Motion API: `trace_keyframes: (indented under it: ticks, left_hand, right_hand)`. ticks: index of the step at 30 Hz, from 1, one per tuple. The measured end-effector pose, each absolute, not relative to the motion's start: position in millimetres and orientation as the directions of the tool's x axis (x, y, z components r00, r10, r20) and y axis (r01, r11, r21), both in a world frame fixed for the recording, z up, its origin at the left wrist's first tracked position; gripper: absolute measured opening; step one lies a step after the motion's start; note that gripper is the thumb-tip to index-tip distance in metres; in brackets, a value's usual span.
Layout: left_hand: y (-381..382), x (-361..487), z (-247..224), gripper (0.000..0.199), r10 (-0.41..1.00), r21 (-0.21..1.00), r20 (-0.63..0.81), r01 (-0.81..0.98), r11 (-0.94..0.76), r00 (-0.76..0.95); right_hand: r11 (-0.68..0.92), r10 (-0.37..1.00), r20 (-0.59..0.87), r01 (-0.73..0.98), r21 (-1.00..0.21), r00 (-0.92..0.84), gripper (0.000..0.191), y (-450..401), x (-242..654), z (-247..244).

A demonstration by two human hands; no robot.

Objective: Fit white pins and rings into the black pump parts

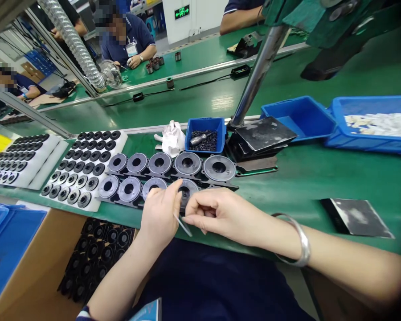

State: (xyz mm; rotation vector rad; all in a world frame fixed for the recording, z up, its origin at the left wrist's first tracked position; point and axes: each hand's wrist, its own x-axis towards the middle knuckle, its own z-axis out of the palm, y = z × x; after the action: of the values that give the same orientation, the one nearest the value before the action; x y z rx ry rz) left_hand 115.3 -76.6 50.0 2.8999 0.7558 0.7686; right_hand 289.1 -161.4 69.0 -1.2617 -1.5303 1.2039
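Observation:
My left hand (161, 213) is closed on a thin pale strip (183, 225) that slants down from its fingers. Beside it, my right hand (217, 211) has its fingertips pinched near the strip; whatever they hold is too small to make out. Both hands are over the front row of black round housings (130, 189) and partly hide it. Behind lies a second row of housings (160, 163). A white glove (172, 138) rests beside a blue bin (205, 119) of small black parts, with a metal tool (201, 139) on top.
White trays (95, 203) of black round parts stand at the left. Black plates (263, 133), larger blue bins (364, 142) and a metal post (259, 73) are at the right. An open carton (50, 263) is below left. People sit across the green bench.

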Motion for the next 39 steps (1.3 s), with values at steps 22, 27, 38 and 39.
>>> trace_keyframes:
  ticks: [22,27,38,39]
  left_hand:
    - [-100,113,18,0.049,0.148,0.150,0.388,0.096,-0.984,0.910]
    - [-112,113,-1,0.047,0.103,0.127,0.361,0.060,-0.990,0.927]
    - [-110,114,-10,0.042,0.065,0.087,0.433,0.031,-0.996,0.899]
    - [-110,115,-12,0.041,0.067,0.077,0.459,0.035,-0.996,0.886]
  right_hand:
    - [-0.209,0.966,-0.146,0.312,-0.927,0.215,0.031,-183,350,29]
    - [-0.166,0.968,-0.069,0.410,-0.897,0.241,0.026,-187,352,23]
    - [-0.136,0.968,-0.009,0.499,-0.856,0.250,0.015,-178,352,17]
    - [-0.140,0.968,-0.006,0.515,-0.846,0.253,0.014,-175,351,16]
